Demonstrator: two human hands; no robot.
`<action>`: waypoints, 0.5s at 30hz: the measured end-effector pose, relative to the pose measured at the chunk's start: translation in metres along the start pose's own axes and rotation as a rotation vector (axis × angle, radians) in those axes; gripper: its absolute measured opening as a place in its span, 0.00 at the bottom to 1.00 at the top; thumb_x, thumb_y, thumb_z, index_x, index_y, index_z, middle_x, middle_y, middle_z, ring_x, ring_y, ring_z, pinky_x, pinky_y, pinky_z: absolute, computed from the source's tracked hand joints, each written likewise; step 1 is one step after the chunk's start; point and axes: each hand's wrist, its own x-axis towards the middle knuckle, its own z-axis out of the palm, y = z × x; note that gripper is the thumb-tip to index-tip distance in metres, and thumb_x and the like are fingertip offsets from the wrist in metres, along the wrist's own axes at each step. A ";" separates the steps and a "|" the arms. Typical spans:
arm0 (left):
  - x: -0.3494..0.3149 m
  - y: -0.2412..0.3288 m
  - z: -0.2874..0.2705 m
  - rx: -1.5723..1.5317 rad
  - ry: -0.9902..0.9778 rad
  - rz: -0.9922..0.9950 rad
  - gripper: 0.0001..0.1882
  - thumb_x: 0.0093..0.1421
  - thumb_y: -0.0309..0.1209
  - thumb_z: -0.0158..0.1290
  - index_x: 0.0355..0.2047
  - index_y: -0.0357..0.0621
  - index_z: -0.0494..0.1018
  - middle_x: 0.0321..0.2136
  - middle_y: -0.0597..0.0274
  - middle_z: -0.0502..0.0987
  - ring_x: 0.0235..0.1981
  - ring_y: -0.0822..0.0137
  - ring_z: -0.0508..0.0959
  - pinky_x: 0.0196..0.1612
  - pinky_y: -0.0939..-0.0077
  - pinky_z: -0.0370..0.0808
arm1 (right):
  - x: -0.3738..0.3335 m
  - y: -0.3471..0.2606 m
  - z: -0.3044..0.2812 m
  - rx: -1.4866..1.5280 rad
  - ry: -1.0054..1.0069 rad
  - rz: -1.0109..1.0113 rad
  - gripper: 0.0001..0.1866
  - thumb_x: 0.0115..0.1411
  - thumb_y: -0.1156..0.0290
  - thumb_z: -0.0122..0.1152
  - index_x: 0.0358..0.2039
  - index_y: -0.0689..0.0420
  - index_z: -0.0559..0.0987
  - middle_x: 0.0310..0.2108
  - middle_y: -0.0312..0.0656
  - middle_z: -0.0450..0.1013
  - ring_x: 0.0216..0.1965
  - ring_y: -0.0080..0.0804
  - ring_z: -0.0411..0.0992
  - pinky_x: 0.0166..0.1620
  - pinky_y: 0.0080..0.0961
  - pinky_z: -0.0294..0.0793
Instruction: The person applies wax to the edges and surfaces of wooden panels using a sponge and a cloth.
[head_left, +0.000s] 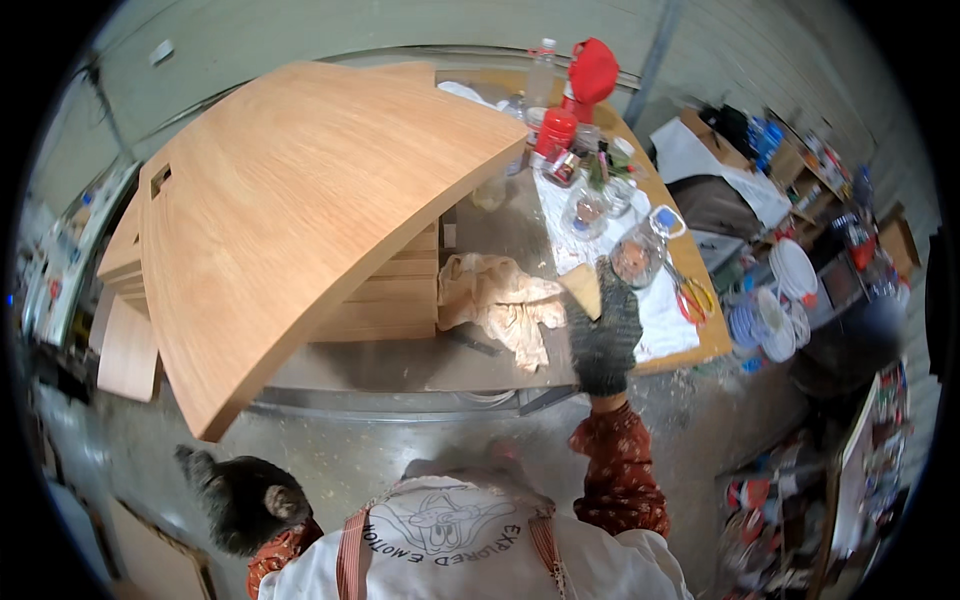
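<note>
My right hand (606, 335), in a dark knitted glove, reaches over the bench's right part. It is closed on a tan triangular piece (582, 290), whose material I cannot make out. Just left of it lies a crumpled cream cloth (490, 295). My left hand (248, 500), gloved too, hangs low at the left, below the near corner of a large curved wooden panel (320, 170). Its fingers look apart, and nothing shows in them, though part of the hand is hidden. The panel rests on stacked wooden pieces (385, 300).
Clear plastic bottles and jars (632, 260), a red lidded jar (556, 132) and scissors (692, 298) crowd the bench's right side on white paper (655, 330). Cluttered shelves and white buckets (775, 320) stand at the right. The panel's corner overhangs the bench (420, 372).
</note>
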 end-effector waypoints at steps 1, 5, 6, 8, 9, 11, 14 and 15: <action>-0.002 0.012 0.002 0.036 -0.017 -0.024 0.32 0.54 0.49 0.55 0.50 0.35 0.67 0.48 0.39 0.71 0.51 0.36 0.68 0.56 0.40 0.60 | 0.009 0.018 0.012 -0.022 -0.150 0.054 0.33 0.49 0.62 0.67 0.55 0.61 0.69 0.44 0.53 0.71 0.45 0.48 0.70 0.48 0.38 0.69; 0.008 0.066 0.004 0.174 -0.096 -0.089 0.33 0.55 0.48 0.54 0.51 0.33 0.67 0.48 0.38 0.70 0.51 0.34 0.68 0.56 0.40 0.60 | 0.041 0.058 0.056 0.010 -0.328 0.009 0.39 0.51 0.51 0.63 0.59 0.58 0.65 0.59 0.58 0.60 0.59 0.51 0.58 0.58 0.42 0.59; 0.018 0.081 0.008 0.227 -0.139 -0.084 0.28 0.53 0.45 0.56 0.46 0.34 0.70 0.45 0.39 0.72 0.49 0.37 0.70 0.55 0.39 0.60 | 0.055 0.042 0.046 0.051 -0.367 -0.105 0.40 0.50 0.50 0.63 0.59 0.58 0.64 0.58 0.59 0.60 0.59 0.51 0.59 0.58 0.41 0.60; 0.019 0.100 0.034 0.111 -0.035 -0.135 0.23 0.51 0.41 0.57 0.41 0.36 0.73 0.42 0.40 0.74 0.49 0.40 0.71 0.56 0.41 0.60 | 0.041 0.033 0.057 0.142 -0.504 -0.319 0.40 0.51 0.49 0.62 0.60 0.57 0.64 0.56 0.59 0.61 0.57 0.54 0.60 0.57 0.43 0.60; 0.033 0.106 0.027 0.103 -0.351 -0.205 0.20 0.50 0.39 0.58 0.39 0.39 0.74 0.41 0.46 0.75 0.49 0.45 0.73 0.54 0.44 0.64 | 0.022 0.038 0.073 0.172 -0.581 -0.406 0.40 0.51 0.49 0.62 0.60 0.55 0.63 0.55 0.59 0.62 0.55 0.57 0.61 0.56 0.44 0.60; 0.044 0.101 0.042 -0.007 -0.445 -0.106 0.20 0.47 0.34 0.60 0.42 0.44 0.75 0.43 0.57 0.76 0.46 0.51 0.76 0.50 0.51 0.71 | 0.001 0.033 0.099 0.103 -0.844 -0.381 0.35 0.54 0.50 0.58 0.58 0.56 0.65 0.46 0.58 0.69 0.48 0.54 0.68 0.50 0.43 0.66; 0.032 0.098 0.046 0.090 -0.491 -0.091 0.22 0.53 0.37 0.55 0.49 0.48 0.73 0.43 0.55 0.75 0.47 0.54 0.74 0.53 0.56 0.69 | 0.003 0.071 0.149 0.249 -0.873 -0.202 0.23 0.56 0.57 0.54 0.49 0.56 0.73 0.36 0.54 0.74 0.40 0.48 0.73 0.43 0.40 0.70; 0.030 0.098 0.048 0.095 -0.465 -0.151 0.22 0.53 0.37 0.55 0.49 0.48 0.73 0.42 0.55 0.75 0.46 0.55 0.74 0.52 0.57 0.70 | 0.001 0.085 0.163 0.160 -0.799 -0.117 0.19 0.56 0.60 0.53 0.45 0.56 0.75 0.32 0.52 0.75 0.38 0.47 0.73 0.42 0.40 0.71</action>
